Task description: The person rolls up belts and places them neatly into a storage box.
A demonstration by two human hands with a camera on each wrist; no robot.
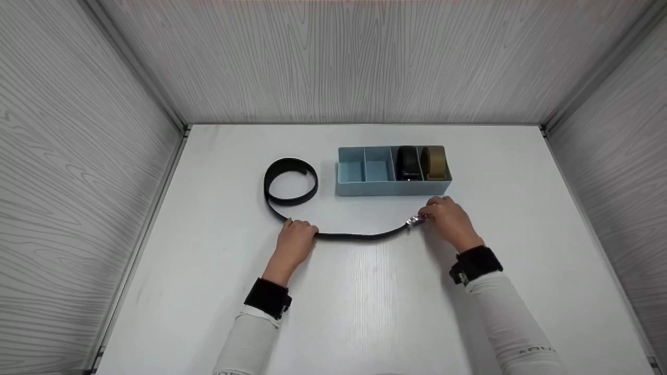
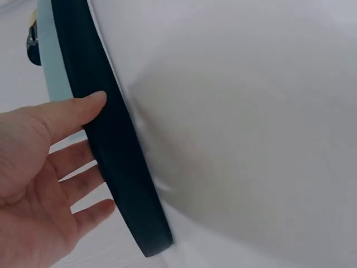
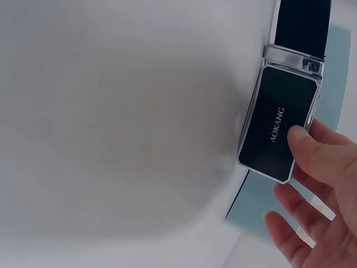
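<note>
A black belt (image 1: 359,237) stands on edge on the table, one end looped in a loose coil at the left in the head view. My left hand (image 1: 297,240) pinches the strap just past that coil; in the left wrist view the thumb lies on the outer face of the belt (image 2: 120,151) with fingers behind. At the other end, my right hand (image 1: 447,219) holds the silver-framed buckle (image 3: 276,125), thumb on its dark plate, which reads AOKANG. Between the hands the strap sags in a shallow curve toward me.
Behind the strap sits a light blue box (image 1: 393,188) with several compartments. Its two right compartments hold a rolled black belt (image 1: 408,164) and a rolled brown belt (image 1: 435,162). Grey wood-grain panels (image 1: 333,62) wall the white table (image 1: 365,312) at the back and sides.
</note>
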